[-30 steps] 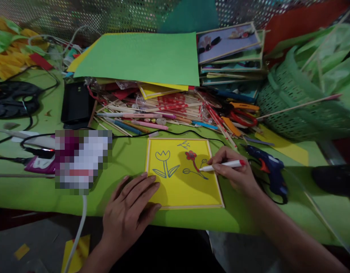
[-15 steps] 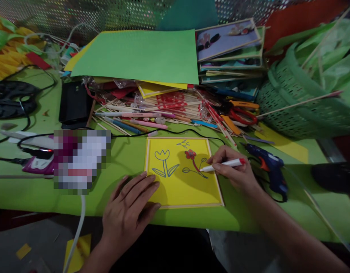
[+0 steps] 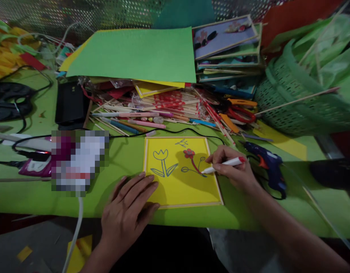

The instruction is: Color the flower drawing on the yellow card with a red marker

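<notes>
Green tabletop (image 3: 123, 159). My right hand (image 3: 234, 168) pinches a marker (image 3: 226, 164), likely light and stiff, best held near its tip; under my left hand (image 3: 129, 212), fingers loosely parted, the framed panel (image 3: 182, 192) seems thin: steady its edge.

Room: tabletop (image 3: 123, 155) left of panel (image 3: 180, 194) | right: glue gun (image 3: 270, 165) (unclear dark shape (image 3: 334, 174) beyond) | behind: black cable (image 3: 189, 129)

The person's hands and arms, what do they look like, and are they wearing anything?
The bare left hand and bare right hand have no gloves; no rings, bracelets or watch show. The left forearm and right forearm are uncovered, with no sleeves in view. Plain black cloth, probably clothing, shows between them.
</notes>
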Demonstrator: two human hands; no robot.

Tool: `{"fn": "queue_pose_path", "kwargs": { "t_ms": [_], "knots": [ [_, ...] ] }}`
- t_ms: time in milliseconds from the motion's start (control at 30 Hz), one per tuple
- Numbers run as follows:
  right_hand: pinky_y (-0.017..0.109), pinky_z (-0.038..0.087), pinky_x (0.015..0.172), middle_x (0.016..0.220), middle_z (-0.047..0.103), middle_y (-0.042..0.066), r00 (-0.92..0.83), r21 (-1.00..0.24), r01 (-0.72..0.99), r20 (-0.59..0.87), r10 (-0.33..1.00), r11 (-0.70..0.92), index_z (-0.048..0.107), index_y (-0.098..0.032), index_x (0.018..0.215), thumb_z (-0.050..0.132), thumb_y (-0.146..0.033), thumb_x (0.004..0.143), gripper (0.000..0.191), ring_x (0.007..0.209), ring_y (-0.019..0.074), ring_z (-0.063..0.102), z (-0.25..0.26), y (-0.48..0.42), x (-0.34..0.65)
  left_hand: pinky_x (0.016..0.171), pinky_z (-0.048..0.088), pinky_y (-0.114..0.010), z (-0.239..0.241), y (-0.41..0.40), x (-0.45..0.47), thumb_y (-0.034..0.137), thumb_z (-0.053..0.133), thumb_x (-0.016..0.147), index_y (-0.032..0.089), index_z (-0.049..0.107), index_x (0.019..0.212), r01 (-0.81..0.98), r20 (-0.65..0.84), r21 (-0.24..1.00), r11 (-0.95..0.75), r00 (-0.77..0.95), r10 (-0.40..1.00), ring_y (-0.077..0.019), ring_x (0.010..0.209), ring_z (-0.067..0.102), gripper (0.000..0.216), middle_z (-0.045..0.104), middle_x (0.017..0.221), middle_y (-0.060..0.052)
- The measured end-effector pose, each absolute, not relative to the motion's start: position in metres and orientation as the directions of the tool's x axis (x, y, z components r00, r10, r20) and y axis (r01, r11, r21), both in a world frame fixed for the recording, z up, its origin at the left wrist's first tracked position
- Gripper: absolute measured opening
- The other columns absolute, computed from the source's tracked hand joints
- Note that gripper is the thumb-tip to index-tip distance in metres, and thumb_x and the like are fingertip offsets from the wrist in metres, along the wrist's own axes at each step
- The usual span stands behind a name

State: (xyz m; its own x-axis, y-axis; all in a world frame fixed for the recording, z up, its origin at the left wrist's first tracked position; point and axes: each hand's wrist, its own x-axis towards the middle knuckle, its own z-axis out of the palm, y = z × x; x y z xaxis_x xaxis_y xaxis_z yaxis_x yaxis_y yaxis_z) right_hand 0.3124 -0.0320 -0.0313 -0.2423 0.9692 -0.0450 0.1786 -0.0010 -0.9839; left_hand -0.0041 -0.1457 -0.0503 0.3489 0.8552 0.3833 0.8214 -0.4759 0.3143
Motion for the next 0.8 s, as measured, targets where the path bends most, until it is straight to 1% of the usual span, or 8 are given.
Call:
{"fn": "queue_pose_path", "kwargs": {
  "t_ms": [100, 267, 433, 600, 800],
  "knots": [
    [0.035, 0.044, 0.065, 0.067, 0.061, 0.001, -0.236, -0.983, 0.182, -0.043, 0.971, 0.001, 0.067, -0.024, 0.070, 0.076, -0.032, 0.075, 0.013, 0.075, 0.0244, 0.062, -0.0311, -0.0313, 0.3125, 0.117, 0.037, -0.047, -0.0492, -0.1446, -0.0036, 0.026, 0.065, 0.097, 0.022, 0.063, 0.134, 0.819, 0.396, 0.308, -0.484, 0.352, 0.848, -0.0265, 0.128, 0.063, 0.038, 0.071, 0.134, -0.007],
    [0.038, 0.048, 0.074, 0.063, 0.056, 0.000, -0.265, -0.987, 0.161, -0.018, 0.964, 0.026, 0.063, -0.024, 0.065, 0.073, -0.027, 0.074, 0.013, 0.076, 0.0247, 0.063, -0.0309, -0.0304, 0.3129, 0.115, 0.039, -0.048, -0.0478, -0.1430, -0.0031, 0.026, 0.064, 0.097, 0.020, 0.063, 0.134, 0.813, 0.402, 0.305, -0.496, 0.362, 0.841, -0.0269, 0.128, 0.062, 0.037, 0.071, 0.133, -0.007],
    [0.039, 0.048, 0.073, 0.066, 0.060, 0.001, -0.269, -0.983, 0.180, -0.027, 0.963, 0.022, 0.064, -0.025, 0.069, 0.072, -0.027, 0.075, 0.010, 0.082, 0.0272, 0.065, -0.0357, -0.0301, 0.3152, 0.115, 0.039, -0.049, -0.0495, -0.1441, -0.0033, 0.026, 0.064, 0.097, 0.021, 0.062, 0.134, 0.816, 0.394, 0.301, -0.493, 0.364, 0.844, -0.0272, 0.129, 0.061, 0.037, 0.071, 0.134, -0.007],
    [0.044, 0.051, 0.080, 0.065, 0.057, 0.000, -0.279, -0.989, 0.142, -0.002, 0.960, 0.039, 0.062, -0.025, 0.067, 0.072, -0.027, 0.075, 0.012, 0.074, 0.0244, 0.061, -0.0371, -0.0304, 0.3167, 0.114, 0.039, -0.049, -0.0489, -0.1439, -0.0031, 0.026, 0.064, 0.098, 0.021, 0.062, 0.134, 0.818, 0.395, 0.294, -0.493, 0.366, 0.843, -0.0269, 0.128, 0.061, 0.037, 0.071, 0.134, -0.007],
    [0.042, 0.052, 0.081, 0.063, 0.053, -0.002, -0.282, -0.990, 0.134, 0.000, 0.959, 0.039, 0.061, -0.025, 0.065, 0.071, -0.025, 0.074, 0.013, 0.067, 0.0207, 0.056, -0.0299, -0.0305, 0.3112, 0.114, 0.039, -0.050, -0.0482, -0.1434, -0.0034, 0.024, 0.064, 0.097, 0.020, 0.062, 0.135, 0.817, 0.395, 0.289, -0.499, 0.373, 0.840, -0.0273, 0.128, 0.062, 0.038, 0.071, 0.135, -0.007]
  ]
}}
